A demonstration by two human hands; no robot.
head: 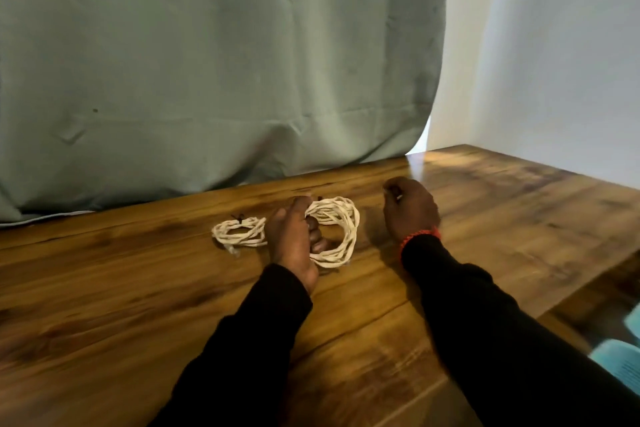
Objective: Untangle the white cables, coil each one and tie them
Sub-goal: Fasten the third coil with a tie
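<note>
We start at the left hand, set down on the tabletop with its fingers curled around the near strands of the larger coil, so that hand is grasping cable. The right hand sits just to the right of that coil, apart from it, fingers curled in; something small and pale may show at its fingertips, but we cannot tell whether it holds anything.

Moving outward, we count two white cable coils. The smaller coil lies just left of the left hand with a dark tie on its far edge. A dark speck sits on the far edge of the larger coil as well, too small to name.

We judge the untangling and coiling finished and the tying at or near its end. The next move calls for checking the second tie before letting go.
</note>
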